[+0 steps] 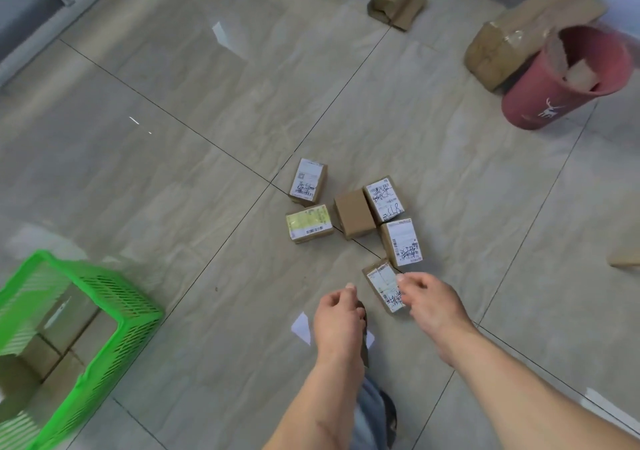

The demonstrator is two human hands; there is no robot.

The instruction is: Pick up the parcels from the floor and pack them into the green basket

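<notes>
Head view: right hand (427,302) touches nearest parcel (382,285); left hand (337,318) curled.

A: From where is the scene viewed?
B: A single wide-angle view is provided, taken from the person's head and directed forward and steeply down at the tiled floor (207,179).

A: How is the scene framed?
B: The left hand (337,321) and right hand (433,304) are seen low in the frame, near the lens; the cluster of parcels (353,217) is placed just beyond them. The green basket (114,314) is cut by the lower left edge, and the red bin (564,79) is set at the upper right. Straight lines are bowed towards the margins.

A: Is any part shared between views?
B: Only one view is supplied
</notes>
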